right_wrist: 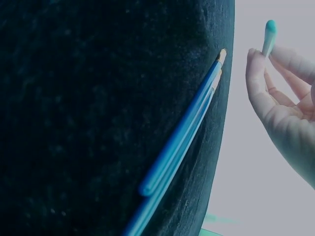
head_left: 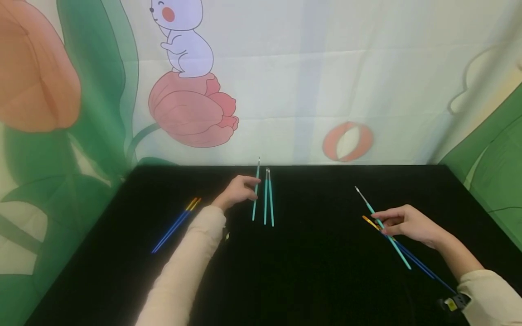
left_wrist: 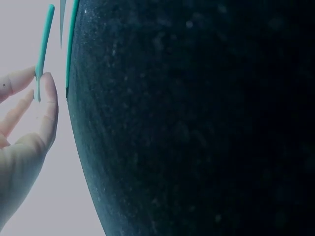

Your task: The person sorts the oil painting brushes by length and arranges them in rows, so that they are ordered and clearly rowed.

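Note:
My left hand pinches a teal paintbrush between thumb and fingers, its metal tip pointing away from me. Just right of it, two more teal paintbrushes lie side by side on the black table. In the left wrist view, the held brush's handle end rises above the fingertips. My right hand grips another teal paintbrush by thumb and fingertips, tilted with its tip to the upper left. Under that hand, two blue paintbrushes lie close together on the table, partly covered in the head view.
Two blue paintbrushes with golden tips lie at the table's left, beside my left sleeve. The black table ends at a printed curtain with tulips and a white animal. A green curtain panel hangs along the right side.

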### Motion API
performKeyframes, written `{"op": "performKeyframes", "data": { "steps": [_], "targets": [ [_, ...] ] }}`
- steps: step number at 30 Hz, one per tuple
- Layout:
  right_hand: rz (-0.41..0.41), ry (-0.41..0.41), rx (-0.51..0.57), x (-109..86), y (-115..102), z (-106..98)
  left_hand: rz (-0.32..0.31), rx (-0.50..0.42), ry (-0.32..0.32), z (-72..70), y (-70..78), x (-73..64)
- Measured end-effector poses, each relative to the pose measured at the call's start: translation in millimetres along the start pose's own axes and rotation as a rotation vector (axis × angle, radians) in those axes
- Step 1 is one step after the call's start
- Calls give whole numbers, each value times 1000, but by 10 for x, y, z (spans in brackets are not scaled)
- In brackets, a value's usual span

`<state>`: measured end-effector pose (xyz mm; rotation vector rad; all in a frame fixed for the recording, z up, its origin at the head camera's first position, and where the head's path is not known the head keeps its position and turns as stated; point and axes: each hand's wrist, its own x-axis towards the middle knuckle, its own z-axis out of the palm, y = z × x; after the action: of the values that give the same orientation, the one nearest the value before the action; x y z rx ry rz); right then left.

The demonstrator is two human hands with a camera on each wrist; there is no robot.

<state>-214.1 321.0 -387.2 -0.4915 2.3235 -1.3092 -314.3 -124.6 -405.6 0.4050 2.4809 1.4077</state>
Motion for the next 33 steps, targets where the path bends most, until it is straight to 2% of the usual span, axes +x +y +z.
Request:
{"op": "performKeyframes", "data": {
  "steps": [9,16,24,33],
  "targets": [
    [-18,29,-13,24,-49,29,-60,63,-15,65,-16,18],
    [-41,53,-15,78,-103,79,-80,81,-12,111,-30,45],
    [-62,121,66,197,-213,148,-88,129,4,150,18,49],
    [-94,159,131,373,-320,260,-86,104,-6,142,8,48]
  ]
}}
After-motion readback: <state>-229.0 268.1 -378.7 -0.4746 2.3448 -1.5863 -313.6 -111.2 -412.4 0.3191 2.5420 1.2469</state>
